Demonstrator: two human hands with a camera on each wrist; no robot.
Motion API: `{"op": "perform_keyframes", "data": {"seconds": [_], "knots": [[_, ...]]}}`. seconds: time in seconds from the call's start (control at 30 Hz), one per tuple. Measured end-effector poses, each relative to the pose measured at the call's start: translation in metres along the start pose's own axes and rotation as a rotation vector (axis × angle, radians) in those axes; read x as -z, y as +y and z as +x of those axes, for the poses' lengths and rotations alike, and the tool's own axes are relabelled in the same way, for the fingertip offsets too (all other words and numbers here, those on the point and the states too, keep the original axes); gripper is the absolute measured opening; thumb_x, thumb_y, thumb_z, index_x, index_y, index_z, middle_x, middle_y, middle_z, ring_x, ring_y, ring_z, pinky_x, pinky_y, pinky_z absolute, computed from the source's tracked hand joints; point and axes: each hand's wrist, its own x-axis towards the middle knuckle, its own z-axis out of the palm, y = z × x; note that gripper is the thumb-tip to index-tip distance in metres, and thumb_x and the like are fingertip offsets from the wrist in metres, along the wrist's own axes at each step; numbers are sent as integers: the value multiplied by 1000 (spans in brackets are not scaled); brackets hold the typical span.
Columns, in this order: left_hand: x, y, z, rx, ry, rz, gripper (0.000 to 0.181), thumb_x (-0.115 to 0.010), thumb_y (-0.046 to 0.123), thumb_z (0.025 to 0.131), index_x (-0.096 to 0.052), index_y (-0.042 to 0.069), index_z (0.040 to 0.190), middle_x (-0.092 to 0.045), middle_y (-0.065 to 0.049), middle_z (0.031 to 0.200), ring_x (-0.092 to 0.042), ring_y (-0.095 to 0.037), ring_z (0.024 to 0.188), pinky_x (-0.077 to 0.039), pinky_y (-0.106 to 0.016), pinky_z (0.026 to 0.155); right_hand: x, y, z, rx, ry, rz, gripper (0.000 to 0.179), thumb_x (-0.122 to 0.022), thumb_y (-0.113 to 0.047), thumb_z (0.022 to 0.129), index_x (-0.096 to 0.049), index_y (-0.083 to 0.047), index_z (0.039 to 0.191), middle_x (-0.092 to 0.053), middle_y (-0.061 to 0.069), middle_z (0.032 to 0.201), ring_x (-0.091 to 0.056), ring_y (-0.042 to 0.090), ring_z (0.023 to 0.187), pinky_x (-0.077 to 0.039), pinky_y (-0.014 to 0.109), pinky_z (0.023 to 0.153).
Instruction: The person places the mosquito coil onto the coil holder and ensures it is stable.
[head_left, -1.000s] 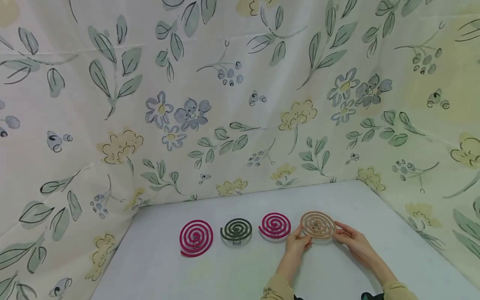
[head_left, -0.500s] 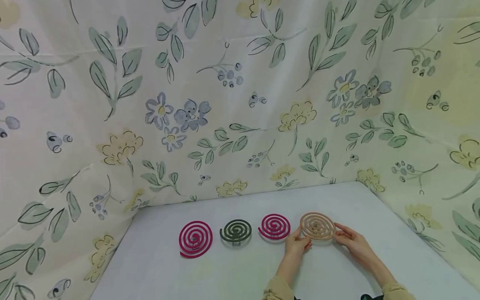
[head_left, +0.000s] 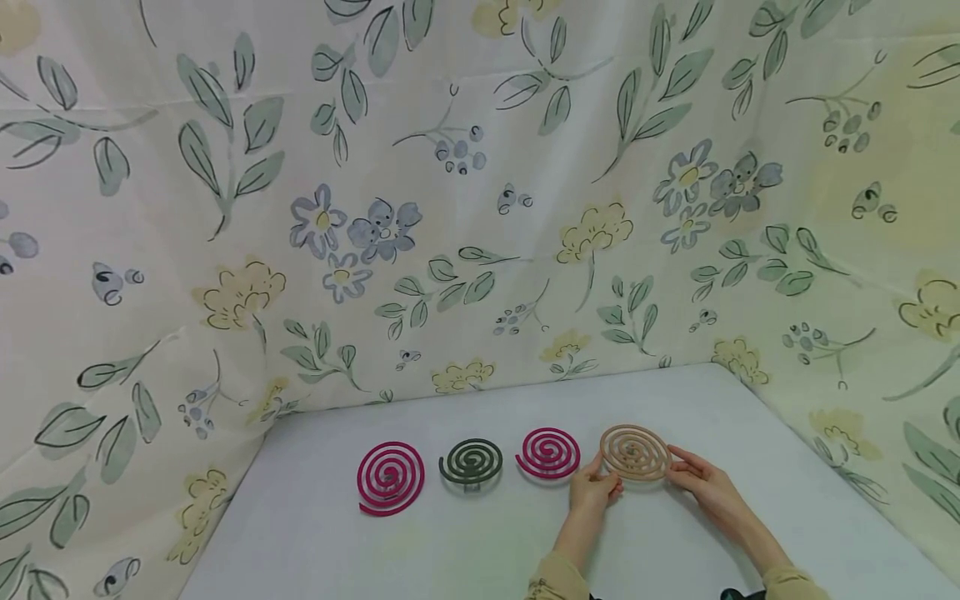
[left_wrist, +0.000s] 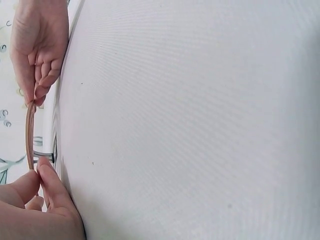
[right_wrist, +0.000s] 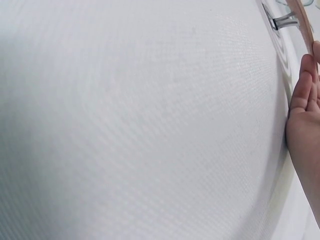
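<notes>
A tan mosquito coil [head_left: 634, 452] lies level above the white table, at the right end of a row of coils. My left hand [head_left: 592, 493] pinches its near left edge between thumb and fingers. At its right edge, my right hand [head_left: 708, 486] pinches the rim the same way. The left wrist view catches the coil edge-on [left_wrist: 30, 135], with a small metal stand [left_wrist: 45, 156] under it. In the right wrist view, that metal stand [right_wrist: 286, 21] reaches up to the coil's underside; whether they are joined cannot be made out.
Left of the tan coil sit a magenta coil [head_left: 548, 454], a dark green coil [head_left: 471, 461] and another magenta coil [head_left: 391, 479], which tilts toward me. A metal foot shows below the green one. Floral cloth [head_left: 480, 208] hangs behind and beside the white table [head_left: 420, 558].
</notes>
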Motion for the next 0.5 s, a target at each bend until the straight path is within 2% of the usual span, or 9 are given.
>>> {"op": "perform_keyframes", "data": {"seconds": [0.5], "knots": [[0, -2, 2, 7, 10, 13, 50, -65, -8, 81, -53, -2, 129, -58, 1, 62, -57, -4, 53, -55, -23, 59, 1, 2, 0, 19, -31, -5, 64, -58, -11, 93, -25, 9, 144, -57, -18, 92, -55, -6, 84, -46, 13, 76]]}}
